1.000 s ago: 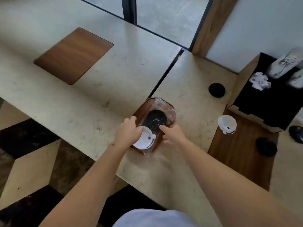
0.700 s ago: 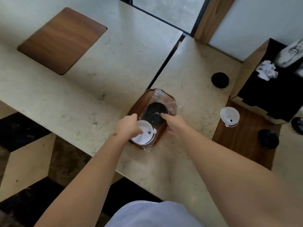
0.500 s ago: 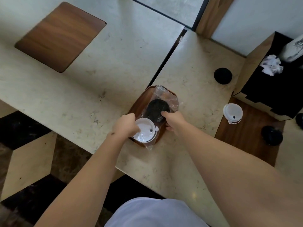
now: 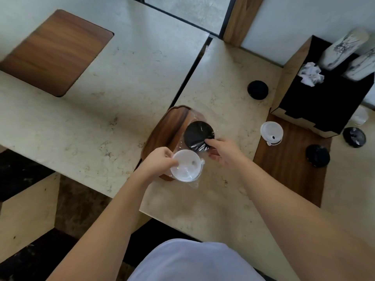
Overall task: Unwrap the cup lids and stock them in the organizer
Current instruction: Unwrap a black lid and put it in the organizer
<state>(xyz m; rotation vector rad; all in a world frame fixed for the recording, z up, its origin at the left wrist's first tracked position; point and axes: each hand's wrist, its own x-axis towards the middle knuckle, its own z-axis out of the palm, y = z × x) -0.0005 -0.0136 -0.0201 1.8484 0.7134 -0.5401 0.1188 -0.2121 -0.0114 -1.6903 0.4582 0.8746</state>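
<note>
Left hand: the left hand (image 4: 160, 162) grasps the near-left edge of a white lid (image 4: 186, 168), fingers curled over its rim and the clear plastic wrap (image 4: 195, 184) around it.
Right hand: the right hand (image 4: 227, 153) reaches in from the right, index finger stretched onto the near-right edge of a black lid (image 4: 198, 134); the other fingers curl below it, and whether they pinch the wrap I cannot tell.
White lid: lies just right of the left hand and near-left of the right hand, partly over the near end of a wooden inlay (image 4: 168, 128) in the counter (image 4: 213, 199).
Black lid: sits just beyond the white lid, touching the right fingertip, under wrinkled film, on the right side of the inlay.
Wrap: one clear sleeve seems to cover both lids, with a loose end trailing toward the near side of the white lid.
Loose lids: a second white lid (image 4: 271, 132) lies well right of the hands at the edge of a wooden panel (image 4: 288, 165); another black lid (image 4: 257, 90) lies farther off on the stone, one (image 4: 317, 156) on the panel, and one (image 4: 354, 137) at far right.
Organizer: a black organizer (image 4: 316, 110) with wooden sides stands at far right, well apart from both hands, holding crumpled paper (image 4: 310, 75) and two wrapped stacks (image 4: 343, 49).
</note>
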